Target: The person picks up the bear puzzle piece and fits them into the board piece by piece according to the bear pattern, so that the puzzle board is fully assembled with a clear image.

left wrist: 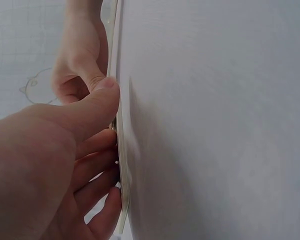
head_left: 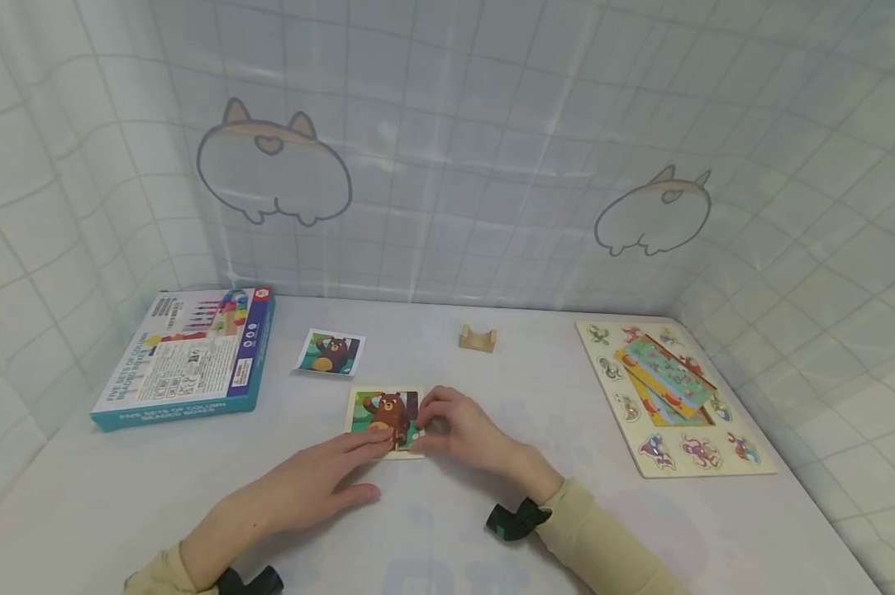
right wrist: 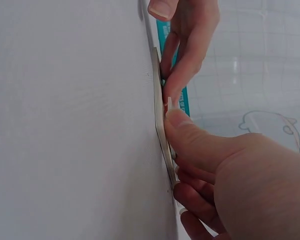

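Observation:
A square wooden bear puzzle [head_left: 380, 406] lies in its tray on the table, in the middle of the head view. My left hand [head_left: 321, 479] rests its straight fingertips on the puzzle's lower part, thumb spread away. At the right side, my right hand [head_left: 465, 434] pinches a puzzle piece [right wrist: 169, 103] between thumb and fingers; in the right wrist view its thin edge stands tilted above the tray [right wrist: 158, 95]. My fingers hide most of the piece. Behind the puzzle lies a card [head_left: 331, 354] with the same bear picture.
A blue boxed toy [head_left: 194, 355] lies at the left. A small wooden holder [head_left: 478, 338] stands at the back middle. On the right is an animal puzzle board [head_left: 655, 463] with colourful cards [head_left: 666, 376] on it. A patterned curtain [head_left: 447, 165] hangs behind the table.

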